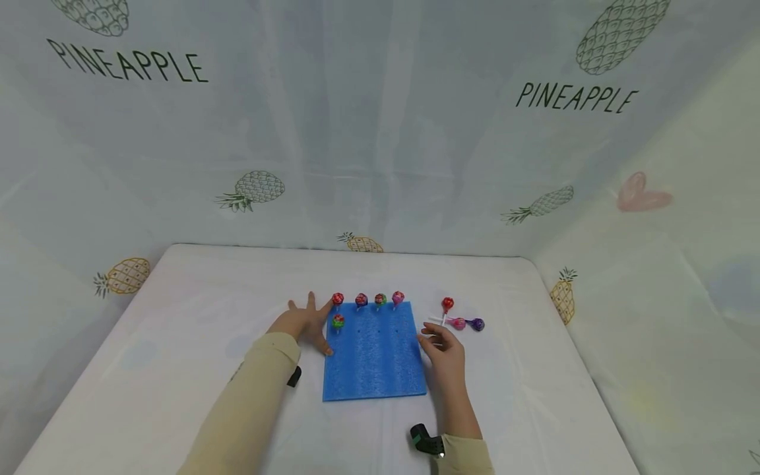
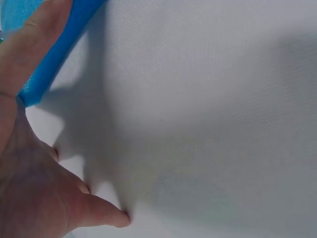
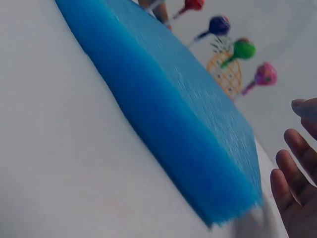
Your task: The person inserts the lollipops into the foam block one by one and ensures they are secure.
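Observation:
A blue foam board [image 1: 374,359] bears a row of upright lollipops along its far edge: a red lollipop [image 1: 338,299], a dark blue lollipop [image 3: 219,25], a green lollipop [image 3: 244,49] and a pink lollipop [image 3: 266,73]. One more green lollipop [image 1: 338,321] is stuck in below the row's left end. My left hand [image 1: 305,324], fingers spread, rests at the board's left edge. Past the right edge, my right hand [image 1: 444,353] has loosely bent fingers with nothing between them. Its fingertips are close to the stick of a loose red lollipop [image 1: 448,303].
Also loose on the white table [image 1: 505,396] right of the board lie a pink lollipop [image 1: 457,323] and a purple lollipop [image 1: 476,324]. Small holes dot the board's surface. A pineapple-print cloth [image 1: 380,132] hangs behind the table.

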Demonstrator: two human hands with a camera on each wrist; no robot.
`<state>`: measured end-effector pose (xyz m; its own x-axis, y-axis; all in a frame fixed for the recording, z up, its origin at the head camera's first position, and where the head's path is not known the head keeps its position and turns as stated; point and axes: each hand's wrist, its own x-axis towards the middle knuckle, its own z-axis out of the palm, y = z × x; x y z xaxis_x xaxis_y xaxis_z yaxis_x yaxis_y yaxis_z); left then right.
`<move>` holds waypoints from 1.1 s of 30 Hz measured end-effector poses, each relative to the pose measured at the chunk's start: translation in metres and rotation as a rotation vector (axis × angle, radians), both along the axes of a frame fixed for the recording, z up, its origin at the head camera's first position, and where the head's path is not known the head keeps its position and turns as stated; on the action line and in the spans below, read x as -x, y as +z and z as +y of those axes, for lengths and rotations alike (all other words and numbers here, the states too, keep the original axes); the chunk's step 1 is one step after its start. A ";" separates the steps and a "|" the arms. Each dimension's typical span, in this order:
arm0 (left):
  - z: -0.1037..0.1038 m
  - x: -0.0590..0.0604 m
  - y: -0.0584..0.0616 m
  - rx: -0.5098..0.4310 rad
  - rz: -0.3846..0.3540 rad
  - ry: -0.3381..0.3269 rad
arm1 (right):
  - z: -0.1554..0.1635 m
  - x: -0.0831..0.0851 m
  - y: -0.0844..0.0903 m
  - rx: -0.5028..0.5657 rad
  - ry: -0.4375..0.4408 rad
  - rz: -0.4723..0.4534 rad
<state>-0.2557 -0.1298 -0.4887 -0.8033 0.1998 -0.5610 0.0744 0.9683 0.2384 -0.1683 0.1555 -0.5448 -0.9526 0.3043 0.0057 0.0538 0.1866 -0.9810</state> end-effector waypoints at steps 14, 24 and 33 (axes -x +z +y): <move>0.004 -0.001 0.006 0.014 -0.027 0.031 | 0.053 0.015 -0.015 -0.048 -0.143 -0.058; 0.004 0.002 0.001 0.018 -0.038 0.039 | 0.065 0.027 -0.018 -0.035 -0.150 -0.100; 0.004 0.002 0.002 0.025 -0.025 0.011 | 0.067 0.028 -0.020 -0.072 -0.157 -0.102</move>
<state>-0.2579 -0.1258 -0.4870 -0.7909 0.1763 -0.5860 0.0578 0.9748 0.2153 -0.1967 0.2228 -0.5644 -0.8901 0.4517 -0.0611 0.1860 0.2377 -0.9534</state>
